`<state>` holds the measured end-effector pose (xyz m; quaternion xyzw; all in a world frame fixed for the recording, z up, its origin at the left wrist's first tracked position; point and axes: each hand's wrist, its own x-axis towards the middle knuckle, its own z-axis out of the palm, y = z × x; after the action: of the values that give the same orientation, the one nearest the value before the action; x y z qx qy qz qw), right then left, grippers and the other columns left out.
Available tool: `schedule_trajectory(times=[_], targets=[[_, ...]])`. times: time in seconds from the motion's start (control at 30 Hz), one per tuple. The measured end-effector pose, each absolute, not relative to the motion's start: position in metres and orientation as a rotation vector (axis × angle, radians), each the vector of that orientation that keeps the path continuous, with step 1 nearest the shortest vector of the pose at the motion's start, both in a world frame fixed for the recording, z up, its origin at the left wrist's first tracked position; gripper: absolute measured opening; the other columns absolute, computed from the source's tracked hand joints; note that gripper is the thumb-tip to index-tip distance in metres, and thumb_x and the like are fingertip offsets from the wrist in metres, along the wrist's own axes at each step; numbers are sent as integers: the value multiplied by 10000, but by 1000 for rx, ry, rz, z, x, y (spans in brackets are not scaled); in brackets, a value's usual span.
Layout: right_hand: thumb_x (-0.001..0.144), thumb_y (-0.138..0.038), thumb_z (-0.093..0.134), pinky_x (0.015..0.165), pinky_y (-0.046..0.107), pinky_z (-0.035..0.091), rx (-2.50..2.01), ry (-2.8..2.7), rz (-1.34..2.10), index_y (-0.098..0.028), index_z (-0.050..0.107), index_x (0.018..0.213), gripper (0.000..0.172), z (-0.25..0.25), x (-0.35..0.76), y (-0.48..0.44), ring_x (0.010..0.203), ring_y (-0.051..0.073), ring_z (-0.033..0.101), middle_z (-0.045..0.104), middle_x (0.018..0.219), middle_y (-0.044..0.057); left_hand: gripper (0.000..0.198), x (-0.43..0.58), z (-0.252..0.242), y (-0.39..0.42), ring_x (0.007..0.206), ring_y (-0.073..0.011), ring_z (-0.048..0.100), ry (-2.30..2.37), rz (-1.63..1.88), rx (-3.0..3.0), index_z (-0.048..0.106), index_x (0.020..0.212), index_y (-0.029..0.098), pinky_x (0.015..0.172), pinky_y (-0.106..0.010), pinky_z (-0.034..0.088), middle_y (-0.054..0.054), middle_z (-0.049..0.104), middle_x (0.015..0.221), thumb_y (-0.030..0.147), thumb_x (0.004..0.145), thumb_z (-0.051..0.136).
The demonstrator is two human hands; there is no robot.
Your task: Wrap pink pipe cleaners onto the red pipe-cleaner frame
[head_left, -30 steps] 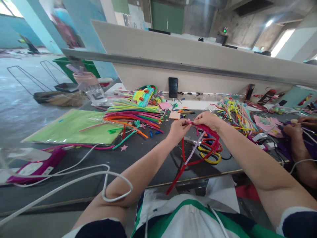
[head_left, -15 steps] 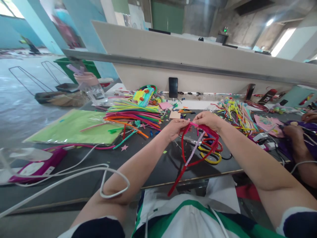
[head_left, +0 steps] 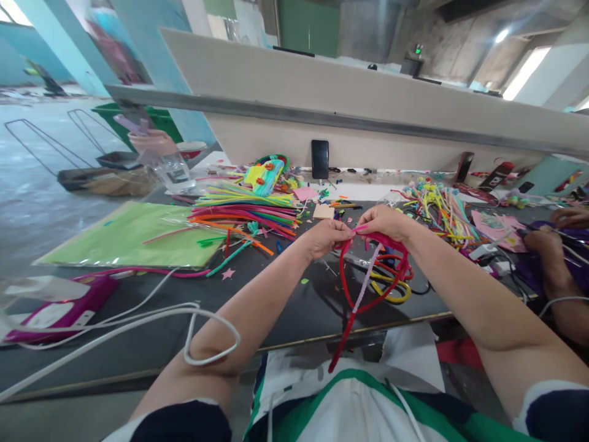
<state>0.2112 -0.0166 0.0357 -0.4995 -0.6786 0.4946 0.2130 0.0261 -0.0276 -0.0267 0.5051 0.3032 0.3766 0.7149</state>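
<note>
My left hand (head_left: pixel 326 236) and my right hand (head_left: pixel 384 222) meet above the dark table (head_left: pixel 257 307), both pinching the top of a red pipe cleaner (head_left: pixel 343 288) bent into a loop. Its long tail hangs down past the table's front edge toward my lap. A pale pink pipe cleaner (head_left: pixel 365 285) dangles from the same pinch, crossing the red loop. Under my right hand lie red and yellow pipe-cleaner rings (head_left: pixel 391 288) on the table.
A fan of coloured pipe cleaners (head_left: pixel 243 216) and a green sheet (head_left: pixel 124 236) lie to the left. White cables (head_left: pixel 138 319) and a magenta device (head_left: pixel 59 310) sit front left. A phone (head_left: pixel 319 159) leans on the back wall. Another person's hands (head_left: pixel 550 245) work at right.
The red pipe cleaner's hanging tail has swung to the right and the loop has tightened a little. My hands stay pinched together in nearly the same spot.
</note>
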Motion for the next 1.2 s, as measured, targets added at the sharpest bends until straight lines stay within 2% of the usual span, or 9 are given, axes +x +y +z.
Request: schedule_trajectory(times=[0.13,0.33,0.43,0.5,0.63,0.73,0.93,1.2], targets=[[584,-221,744,476,203,447,-1361,-1898,1391,-130,679,653,131,38,211,-17,456,111,570,645,500,19,314,22,-27,-27,523,-84,568,622,781,1113,610,666,89,641,-245,501,-43,633,600,322,622,816],[585,-197,722,461,188,413,-1358,-1918,1367,-130,680,646,100,42,208,-20,442,85,536,630,491,-4,317,21,-29,-27,563,-98,579,549,749,1041,607,713,92,803,-362,525,-40,628,625,349,664,787],[570,-203,738,462,183,396,-1381,-1935,1330,-130,687,652,121,44,207,-21,444,71,510,625,500,-19,319,21,-28,-27,533,-83,544,560,750,1081,602,691,90,759,-338,523,-30,610,606,341,650,795],[556,-203,746,468,185,391,-1400,-1934,1314,-130,687,651,133,44,207,-21,447,69,501,620,500,-27,331,22,-26,-27,483,-62,485,599,777,1151,595,660,94,664,-279,501,-10,574,560,357,641,795],[534,-192,740,470,196,380,-1445,-1908,1310,-134,675,624,125,44,206,-21,438,76,495,603,474,-34,338,26,-23,-31,437,-45,378,764,897,1369,575,630,115,467,-193,313,31,485,494,400,660,756],[506,-176,735,463,201,373,-1458,-1857,1332,-136,660,581,113,45,205,-23,420,73,474,583,447,-37,273,29,-22,-36,461,-56,364,942,980,1619,585,665,133,465,-197,259,43,467,507,386,721,672],[457,-169,745,469,209,373,-1462,-1856,1302,-135,680,567,132,45,203,-26,447,84,482,588,454,-30,151,32,-20,-46,538,-83,428,1128,1018,2001,590,657,154,518,-206,300,31,524,563,287,727,576],[479,-197,751,531,212,397,-1352,-1968,1313,-138,703,600,142,40,204,-22,490,77,484,607,501,-34,46,36,-16,-50,476,-82,382,1149,943,1771,522,630,173,460,-211,262,56,452,504,210,630,549]])
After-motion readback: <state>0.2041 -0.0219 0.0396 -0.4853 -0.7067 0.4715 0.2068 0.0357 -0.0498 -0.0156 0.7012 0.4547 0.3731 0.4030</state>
